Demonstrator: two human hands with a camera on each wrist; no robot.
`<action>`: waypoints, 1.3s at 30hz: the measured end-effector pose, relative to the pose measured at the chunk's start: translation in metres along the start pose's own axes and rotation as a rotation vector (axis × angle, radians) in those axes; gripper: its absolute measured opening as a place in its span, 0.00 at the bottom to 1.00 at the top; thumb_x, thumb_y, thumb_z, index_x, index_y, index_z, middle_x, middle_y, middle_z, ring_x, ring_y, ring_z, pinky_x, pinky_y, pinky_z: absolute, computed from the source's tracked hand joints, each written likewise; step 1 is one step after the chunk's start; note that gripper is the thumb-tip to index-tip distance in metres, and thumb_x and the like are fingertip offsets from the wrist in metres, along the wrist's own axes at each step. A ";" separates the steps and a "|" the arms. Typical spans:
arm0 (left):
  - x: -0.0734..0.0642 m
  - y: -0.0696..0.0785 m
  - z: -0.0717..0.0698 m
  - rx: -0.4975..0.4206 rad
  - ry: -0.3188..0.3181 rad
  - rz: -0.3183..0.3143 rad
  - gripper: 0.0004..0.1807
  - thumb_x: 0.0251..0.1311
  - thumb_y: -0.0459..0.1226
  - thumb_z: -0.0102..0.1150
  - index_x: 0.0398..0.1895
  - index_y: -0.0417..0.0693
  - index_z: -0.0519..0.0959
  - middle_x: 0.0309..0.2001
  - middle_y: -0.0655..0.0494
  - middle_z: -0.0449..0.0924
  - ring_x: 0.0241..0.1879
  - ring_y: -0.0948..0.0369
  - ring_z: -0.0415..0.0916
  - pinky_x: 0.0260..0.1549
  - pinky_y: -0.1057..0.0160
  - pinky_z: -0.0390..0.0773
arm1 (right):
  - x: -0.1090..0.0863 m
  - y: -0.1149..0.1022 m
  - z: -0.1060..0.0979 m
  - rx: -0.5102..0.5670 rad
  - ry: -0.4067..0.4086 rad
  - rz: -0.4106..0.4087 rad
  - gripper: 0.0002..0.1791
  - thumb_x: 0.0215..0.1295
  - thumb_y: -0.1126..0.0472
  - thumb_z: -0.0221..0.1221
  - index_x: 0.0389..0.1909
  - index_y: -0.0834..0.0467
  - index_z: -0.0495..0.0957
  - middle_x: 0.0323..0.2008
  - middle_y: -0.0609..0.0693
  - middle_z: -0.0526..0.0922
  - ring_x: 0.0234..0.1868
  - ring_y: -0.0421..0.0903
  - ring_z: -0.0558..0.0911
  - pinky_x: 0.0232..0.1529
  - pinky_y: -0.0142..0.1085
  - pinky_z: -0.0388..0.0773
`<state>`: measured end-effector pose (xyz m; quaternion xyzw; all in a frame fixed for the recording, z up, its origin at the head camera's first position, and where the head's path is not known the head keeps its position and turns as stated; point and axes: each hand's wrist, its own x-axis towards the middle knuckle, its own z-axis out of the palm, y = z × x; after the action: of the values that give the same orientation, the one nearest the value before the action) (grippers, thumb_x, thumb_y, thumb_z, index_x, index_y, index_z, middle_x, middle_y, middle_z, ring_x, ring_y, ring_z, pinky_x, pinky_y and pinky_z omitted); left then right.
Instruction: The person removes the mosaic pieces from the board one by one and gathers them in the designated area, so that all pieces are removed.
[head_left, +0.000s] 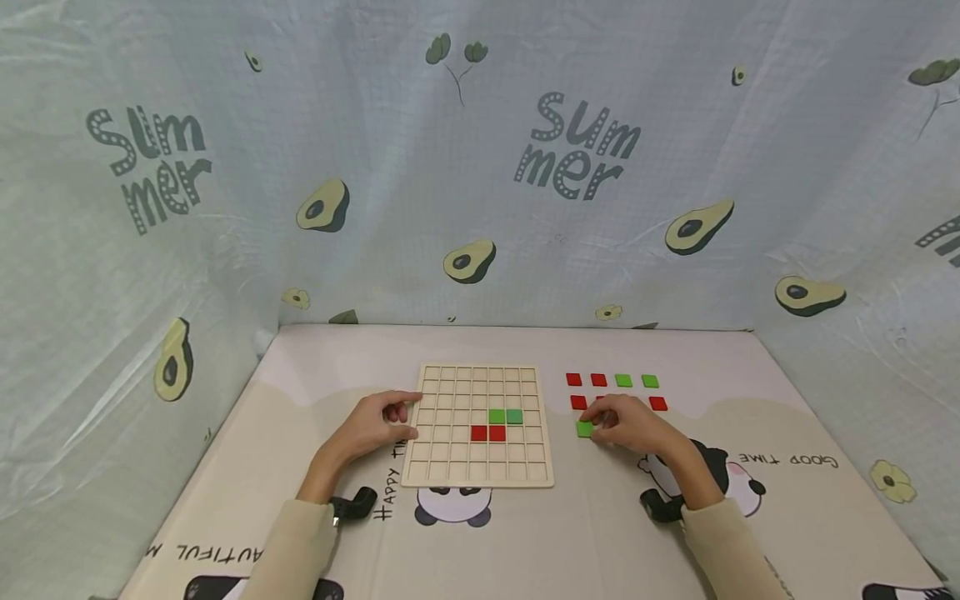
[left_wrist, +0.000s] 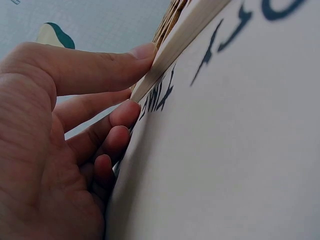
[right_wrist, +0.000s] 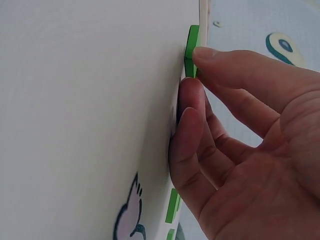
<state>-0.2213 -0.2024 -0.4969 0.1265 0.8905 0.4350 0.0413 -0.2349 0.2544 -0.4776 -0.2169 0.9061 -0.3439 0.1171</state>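
A square wooden grid board point(head_left: 450, 470) lies on the table, with two green tiles point(head_left: 506, 416) side by side in its cells and two red tiles point(head_left: 487, 433) in the row nearer me. At the board's left edge rests my left hand point(head_left: 372, 425), thumb and index finger spread along the rim, the other fingers bent below. To the right of the board, my right hand point(head_left: 628, 422) pinches a green tile point(right_wrist: 192, 50) between thumb and fingertip, down at the table surface. That tile point(head_left: 583, 429) is partly covered by the fingers in the head view.
Beyond my right hand, several loose red and green tiles lie in rows, among them a red tile point(head_left: 573, 379) and a green tile point(head_left: 650, 381). The hand partly hides the second row. A printed cloth covers the table, and a patterned curtain point(head_left: 390, 250) stands behind.
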 end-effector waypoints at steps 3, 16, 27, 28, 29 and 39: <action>0.000 0.001 0.000 -0.003 -0.003 0.005 0.34 0.50 0.36 0.76 0.64 0.41 0.80 0.35 0.52 0.76 0.35 0.59 0.69 0.37 0.66 0.67 | 0.000 0.000 -0.001 -0.001 -0.003 -0.001 0.13 0.60 0.65 0.69 0.46 0.57 0.86 0.41 0.48 0.85 0.35 0.41 0.77 0.34 0.31 0.76; 0.000 0.001 -0.001 0.008 -0.002 0.020 0.34 0.50 0.35 0.75 0.64 0.40 0.80 0.34 0.52 0.75 0.35 0.59 0.68 0.37 0.65 0.67 | 0.002 0.001 0.000 -0.001 -0.004 0.013 0.13 0.61 0.66 0.69 0.47 0.57 0.86 0.39 0.48 0.84 0.35 0.42 0.76 0.34 0.32 0.75; 0.001 0.000 -0.001 -0.004 -0.010 0.022 0.34 0.50 0.36 0.76 0.64 0.40 0.80 0.34 0.52 0.76 0.35 0.59 0.69 0.37 0.66 0.68 | 0.001 0.001 -0.001 0.008 0.002 0.025 0.13 0.59 0.66 0.71 0.46 0.58 0.86 0.38 0.49 0.83 0.34 0.43 0.75 0.33 0.31 0.74; 0.001 0.000 -0.001 -0.005 -0.011 0.022 0.34 0.50 0.36 0.76 0.64 0.40 0.80 0.34 0.52 0.76 0.35 0.59 0.69 0.37 0.66 0.68 | 0.001 0.002 0.000 0.007 0.003 0.027 0.13 0.59 0.66 0.71 0.46 0.58 0.86 0.38 0.49 0.83 0.34 0.43 0.75 0.33 0.32 0.73; 0.001 0.000 -0.001 -0.006 -0.012 0.023 0.35 0.50 0.36 0.76 0.65 0.40 0.80 0.34 0.52 0.76 0.35 0.59 0.69 0.37 0.66 0.68 | 0.001 0.002 0.000 0.007 0.003 0.028 0.13 0.59 0.66 0.71 0.46 0.58 0.86 0.37 0.49 0.83 0.34 0.43 0.75 0.33 0.32 0.74; 0.001 0.001 -0.001 -0.010 -0.013 0.021 0.35 0.49 0.35 0.76 0.65 0.40 0.79 0.34 0.52 0.76 0.35 0.58 0.69 0.37 0.66 0.68 | 0.001 0.002 -0.002 -0.001 -0.008 0.011 0.14 0.60 0.64 0.71 0.47 0.58 0.86 0.39 0.49 0.83 0.34 0.41 0.75 0.33 0.32 0.74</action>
<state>-0.2220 -0.2026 -0.4958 0.1383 0.8866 0.4392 0.0431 -0.2373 0.2560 -0.4773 -0.2133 0.9070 -0.3420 0.1222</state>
